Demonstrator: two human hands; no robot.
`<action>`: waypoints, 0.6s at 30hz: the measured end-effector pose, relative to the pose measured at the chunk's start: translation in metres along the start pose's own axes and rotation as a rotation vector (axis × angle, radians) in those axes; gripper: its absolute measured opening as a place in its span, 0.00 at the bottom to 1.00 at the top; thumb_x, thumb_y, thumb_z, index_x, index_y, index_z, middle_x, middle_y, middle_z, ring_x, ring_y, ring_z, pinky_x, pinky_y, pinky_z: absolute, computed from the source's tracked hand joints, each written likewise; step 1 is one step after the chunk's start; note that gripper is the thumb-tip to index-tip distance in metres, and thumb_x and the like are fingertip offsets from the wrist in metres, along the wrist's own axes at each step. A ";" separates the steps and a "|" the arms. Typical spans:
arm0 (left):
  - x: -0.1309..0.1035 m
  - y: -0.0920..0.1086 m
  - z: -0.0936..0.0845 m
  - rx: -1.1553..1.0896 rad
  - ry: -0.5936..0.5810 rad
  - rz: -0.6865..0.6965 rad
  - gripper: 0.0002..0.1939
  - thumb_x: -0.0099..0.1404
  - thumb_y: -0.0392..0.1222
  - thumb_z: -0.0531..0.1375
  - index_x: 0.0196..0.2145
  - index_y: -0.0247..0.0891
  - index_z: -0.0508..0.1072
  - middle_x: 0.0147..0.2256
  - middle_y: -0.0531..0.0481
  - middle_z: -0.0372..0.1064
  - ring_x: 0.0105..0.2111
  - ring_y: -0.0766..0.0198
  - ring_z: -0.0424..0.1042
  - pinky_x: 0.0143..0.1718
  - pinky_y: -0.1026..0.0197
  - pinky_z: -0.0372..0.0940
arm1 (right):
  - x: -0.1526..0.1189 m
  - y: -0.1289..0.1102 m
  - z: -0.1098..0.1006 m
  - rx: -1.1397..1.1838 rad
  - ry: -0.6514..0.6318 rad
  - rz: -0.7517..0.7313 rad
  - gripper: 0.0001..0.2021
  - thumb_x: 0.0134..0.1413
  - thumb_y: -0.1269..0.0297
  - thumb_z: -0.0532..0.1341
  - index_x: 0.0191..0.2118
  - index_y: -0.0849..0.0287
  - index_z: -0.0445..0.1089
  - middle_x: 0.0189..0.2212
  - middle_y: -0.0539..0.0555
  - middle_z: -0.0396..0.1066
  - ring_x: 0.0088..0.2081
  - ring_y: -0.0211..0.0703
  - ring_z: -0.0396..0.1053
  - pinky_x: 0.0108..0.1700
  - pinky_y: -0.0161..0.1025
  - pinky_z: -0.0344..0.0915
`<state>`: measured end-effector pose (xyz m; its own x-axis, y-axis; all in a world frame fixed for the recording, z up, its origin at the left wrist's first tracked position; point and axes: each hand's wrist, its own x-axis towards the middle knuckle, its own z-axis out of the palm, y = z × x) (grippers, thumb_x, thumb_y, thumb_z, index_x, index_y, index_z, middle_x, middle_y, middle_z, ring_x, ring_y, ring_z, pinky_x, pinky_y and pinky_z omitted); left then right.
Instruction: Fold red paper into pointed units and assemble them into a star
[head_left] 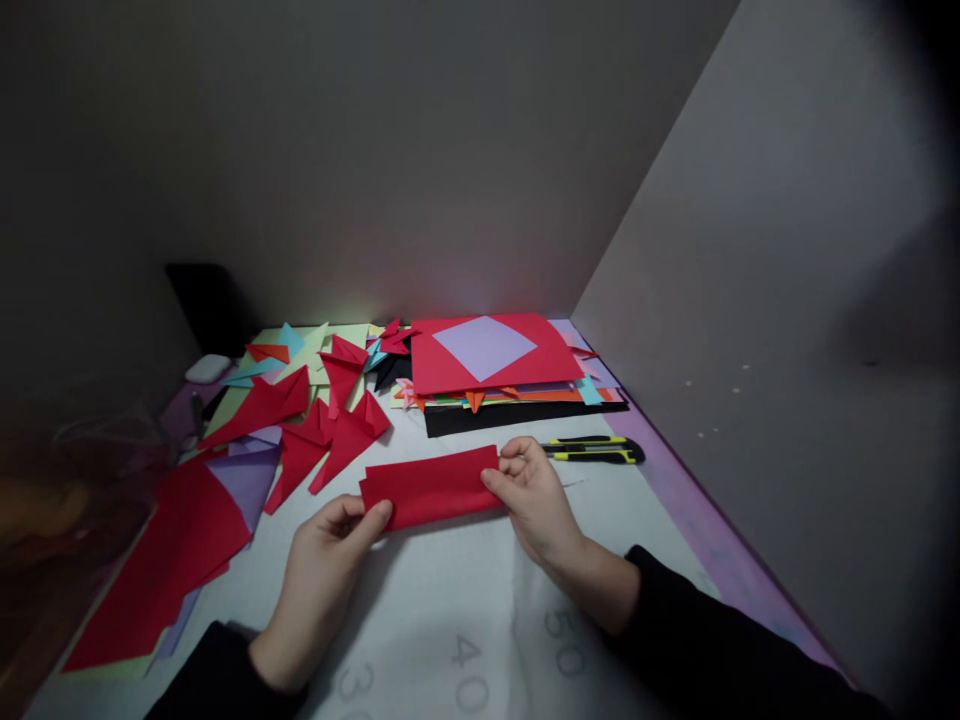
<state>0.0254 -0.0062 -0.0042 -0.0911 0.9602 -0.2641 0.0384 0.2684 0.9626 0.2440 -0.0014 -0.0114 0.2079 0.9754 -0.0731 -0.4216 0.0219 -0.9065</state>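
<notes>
A folded sheet of red paper [439, 487] is held up between my two hands, just above the white numbered mat [442, 610]. My left hand [330, 560] pinches its left end, thumb on top and fingers underneath. At the other end, my right hand [540, 500] grips the right edge between thumb and curled fingers. Just beyond that hand a yellow and black utility knife [600, 450] lies on the mat. Several folded red paper pieces [352, 435] lie beyond my left hand.
At the back, a stack of coloured sheets carries a red sheet [555, 350] with a lilac square [486, 347] on it. More red sheets [165, 560] lie at the left. A white case [208, 369] stands far left. Grey walls [750, 330] close off the back and right.
</notes>
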 end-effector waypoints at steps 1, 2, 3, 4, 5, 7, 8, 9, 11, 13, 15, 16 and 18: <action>0.000 0.000 0.000 0.000 0.003 0.003 0.19 0.49 0.52 0.68 0.20 0.36 0.68 0.19 0.56 0.64 0.22 0.70 0.60 0.23 0.68 0.55 | 0.000 0.000 0.000 -0.006 -0.005 -0.002 0.17 0.41 0.69 0.69 0.34 0.54 0.61 0.21 0.41 0.61 0.23 0.30 0.57 0.28 0.29 0.56; 0.000 0.001 0.000 0.001 0.008 0.008 0.18 0.49 0.52 0.68 0.20 0.36 0.68 0.19 0.55 0.64 0.22 0.69 0.60 0.23 0.68 0.55 | 0.000 0.000 -0.001 -0.014 -0.011 -0.004 0.16 0.42 0.69 0.69 0.34 0.54 0.61 0.21 0.41 0.61 0.23 0.30 0.57 0.28 0.29 0.55; 0.000 0.001 0.000 0.005 0.014 0.013 0.18 0.49 0.52 0.69 0.20 0.36 0.68 0.19 0.55 0.65 0.22 0.69 0.60 0.23 0.68 0.55 | 0.000 0.000 -0.002 -0.021 -0.016 -0.005 0.16 0.42 0.69 0.69 0.35 0.54 0.61 0.21 0.41 0.61 0.23 0.30 0.57 0.28 0.29 0.55; 0.000 0.001 0.000 0.010 0.019 0.017 0.18 0.49 0.52 0.69 0.20 0.36 0.68 0.19 0.55 0.65 0.22 0.69 0.60 0.23 0.68 0.55 | 0.000 0.000 -0.002 -0.028 -0.019 -0.005 0.16 0.43 0.69 0.69 0.35 0.54 0.61 0.21 0.41 0.62 0.23 0.30 0.58 0.28 0.29 0.55; 0.000 0.001 0.000 0.016 0.025 0.021 0.18 0.49 0.52 0.69 0.20 0.36 0.68 0.19 0.55 0.65 0.22 0.69 0.60 0.23 0.68 0.55 | 0.000 0.001 -0.003 -0.034 -0.021 -0.003 0.15 0.43 0.69 0.68 0.35 0.54 0.61 0.21 0.41 0.62 0.23 0.30 0.58 0.28 0.29 0.55; 0.001 0.000 0.000 0.023 0.039 0.032 0.18 0.49 0.51 0.69 0.20 0.36 0.67 0.19 0.56 0.65 0.22 0.69 0.60 0.23 0.68 0.55 | 0.000 0.001 -0.003 -0.039 -0.031 0.007 0.15 0.44 0.68 0.68 0.35 0.54 0.61 0.22 0.42 0.63 0.24 0.31 0.60 0.30 0.30 0.56; 0.001 0.000 0.000 0.024 0.043 0.037 0.18 0.49 0.51 0.69 0.19 0.36 0.67 0.19 0.56 0.64 0.22 0.69 0.60 0.23 0.68 0.55 | -0.001 0.002 -0.004 -0.039 -0.038 0.012 0.15 0.45 0.68 0.68 0.36 0.54 0.61 0.23 0.43 0.64 0.24 0.31 0.61 0.30 0.31 0.57; 0.002 -0.001 0.000 0.024 0.045 0.042 0.18 0.48 0.51 0.69 0.19 0.36 0.67 0.18 0.56 0.64 0.22 0.69 0.60 0.23 0.68 0.55 | -0.001 0.002 -0.004 -0.037 -0.044 0.016 0.15 0.45 0.68 0.68 0.36 0.54 0.61 0.23 0.43 0.65 0.25 0.32 0.61 0.30 0.31 0.57; 0.002 -0.002 -0.001 0.025 0.049 0.043 0.18 0.48 0.51 0.69 0.19 0.36 0.67 0.18 0.56 0.64 0.21 0.69 0.60 0.23 0.68 0.55 | -0.001 0.003 -0.004 -0.031 -0.052 0.019 0.16 0.45 0.67 0.68 0.36 0.53 0.60 0.24 0.43 0.65 0.26 0.33 0.63 0.31 0.32 0.58; 0.002 -0.002 -0.001 0.027 0.055 0.037 0.18 0.48 0.51 0.69 0.19 0.37 0.67 0.19 0.56 0.65 0.22 0.69 0.61 0.23 0.67 0.55 | -0.002 0.004 -0.005 -0.023 -0.055 0.021 0.16 0.45 0.67 0.68 0.36 0.53 0.60 0.25 0.43 0.66 0.26 0.33 0.63 0.31 0.32 0.59; 0.001 -0.001 -0.001 0.030 0.065 0.032 0.18 0.47 0.51 0.69 0.20 0.37 0.67 0.19 0.56 0.65 0.22 0.68 0.61 0.23 0.67 0.55 | -0.002 0.004 -0.005 -0.018 -0.061 0.029 0.16 0.45 0.66 0.68 0.36 0.53 0.59 0.25 0.44 0.66 0.25 0.33 0.64 0.31 0.32 0.59; 0.001 -0.001 -0.001 0.032 0.067 0.029 0.19 0.47 0.51 0.69 0.20 0.37 0.67 0.19 0.56 0.65 0.22 0.68 0.61 0.23 0.67 0.55 | -0.001 0.004 -0.005 -0.017 -0.063 0.032 0.16 0.45 0.66 0.68 0.36 0.53 0.59 0.25 0.44 0.66 0.25 0.33 0.64 0.30 0.33 0.59; 0.001 -0.001 -0.002 0.033 0.072 0.027 0.19 0.47 0.51 0.69 0.19 0.36 0.67 0.18 0.56 0.64 0.21 0.69 0.61 0.23 0.67 0.55 | -0.001 0.004 -0.005 -0.019 -0.063 0.034 0.17 0.45 0.65 0.68 0.36 0.53 0.59 0.24 0.44 0.66 0.25 0.34 0.64 0.30 0.33 0.59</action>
<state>0.0238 -0.0061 -0.0055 -0.1612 0.9592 -0.2321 0.0743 0.2463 0.9663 0.2461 -0.0036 -0.0169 0.1373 0.9874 -0.0786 -0.4107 -0.0155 -0.9117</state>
